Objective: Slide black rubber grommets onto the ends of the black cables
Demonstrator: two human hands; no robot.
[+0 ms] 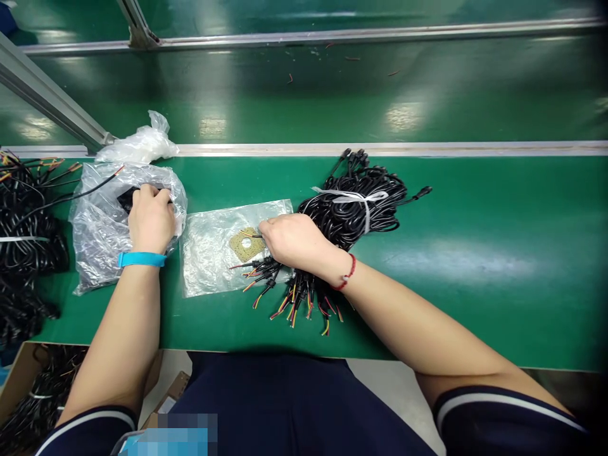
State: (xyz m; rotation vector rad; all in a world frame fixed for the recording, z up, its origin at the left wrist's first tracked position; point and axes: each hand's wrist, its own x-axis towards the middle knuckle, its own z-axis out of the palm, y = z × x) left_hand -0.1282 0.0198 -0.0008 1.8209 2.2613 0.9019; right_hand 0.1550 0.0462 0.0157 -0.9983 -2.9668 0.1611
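My left hand (151, 218), with a blue wristband, reaches into the mouth of a clear plastic bag (99, 247). Its fingers bend down onto something black (126, 199), and the fingertips are hidden. My right hand (292, 240) pinches the end of a black cable, whose thin bare wires (251, 235) point left over a yellowish sponge pad (242, 252) with a hole in it. Under that pad lies a flat clear plastic bag (204, 259). Beneath and behind my right hand is a tied bundle of black cables (356, 206), its red and yellow wire ends fanned toward me.
At the left edge sit more bundled black cables (28, 247). A crumpled plastic bag (140, 145) lies by the metal rail (266, 150). Below the green table (475, 253), a cardboard box (19, 380) holds further cables. Wire scraps (291, 78) lie beyond the rail.
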